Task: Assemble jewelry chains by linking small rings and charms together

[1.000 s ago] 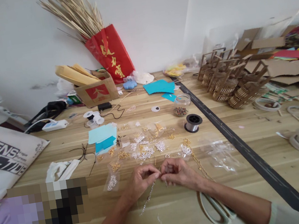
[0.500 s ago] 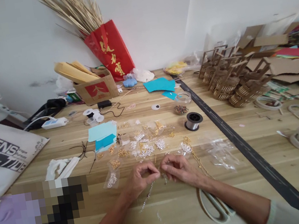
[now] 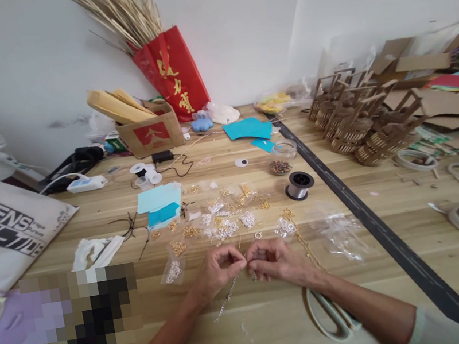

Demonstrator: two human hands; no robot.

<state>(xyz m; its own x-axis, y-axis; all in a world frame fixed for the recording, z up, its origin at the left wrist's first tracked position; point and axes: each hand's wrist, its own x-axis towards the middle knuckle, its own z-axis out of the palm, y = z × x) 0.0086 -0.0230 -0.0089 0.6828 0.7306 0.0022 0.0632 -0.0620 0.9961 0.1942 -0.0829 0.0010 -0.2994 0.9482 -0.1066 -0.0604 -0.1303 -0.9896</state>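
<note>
My left hand (image 3: 221,269) and my right hand (image 3: 272,259) meet fingertip to fingertip above the table, each in a pinch. A thin silvery chain (image 3: 227,305) hangs from the left fingertips and trails down to the left. Another short bit of chain shows under the right fingers. The exact spot where the fingers pinch is too small to make out. Just beyond my hands lie small bags of silver beads (image 3: 226,229) and gold findings (image 3: 191,231). A gold chain (image 3: 306,244) runs beside my right wrist, and pale-handled scissors (image 3: 333,318) lie partly under my right forearm.
A wire spool (image 3: 299,185) and a glass jar (image 3: 285,151) stand behind my right hand. Clear plastic bags (image 3: 339,236) lie to the right, near a long dark strip (image 3: 362,215). Small woven baskets (image 3: 361,122) crowd the back right. A red bag (image 3: 175,76) leans on the wall.
My right fingertips have closed in on the left ones, so they now touch or nearly touch. The camera view has shifted slightly. The chain still hangs at the left fingers.
</note>
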